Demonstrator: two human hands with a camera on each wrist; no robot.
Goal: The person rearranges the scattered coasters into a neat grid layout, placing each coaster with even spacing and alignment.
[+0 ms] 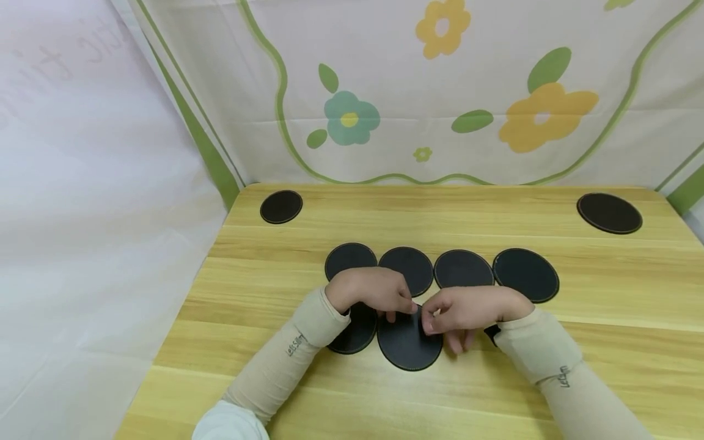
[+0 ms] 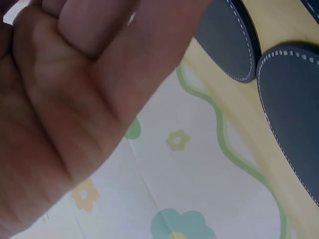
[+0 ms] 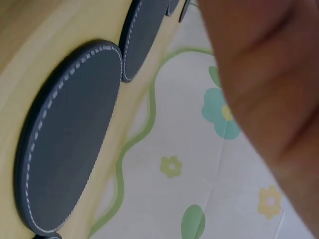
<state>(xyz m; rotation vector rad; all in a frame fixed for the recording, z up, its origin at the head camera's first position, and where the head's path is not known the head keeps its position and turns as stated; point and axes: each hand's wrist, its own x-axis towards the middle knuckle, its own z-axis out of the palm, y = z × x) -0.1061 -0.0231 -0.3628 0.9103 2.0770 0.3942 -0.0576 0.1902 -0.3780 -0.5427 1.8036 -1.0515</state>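
Observation:
Both hands are over a round black coaster with a stitched rim, which lies flat at the front of the group. My left hand reaches over its far edge, fingers bent downward near the surface. At its right edge is my right hand, thumb and forefinger bent close together, other fingers pointing down to the table. Whether either touches the coaster is hard to see. Another coaster lies partly hidden under the left wrist. In the wrist views, the left palm and right palm show, but their fingertips do not.
Behind the hands runs a row of black coasters, including one on the right and one on the left. Single coasters lie at the far left and far right of the wooden table. A flowered curtain hangs behind.

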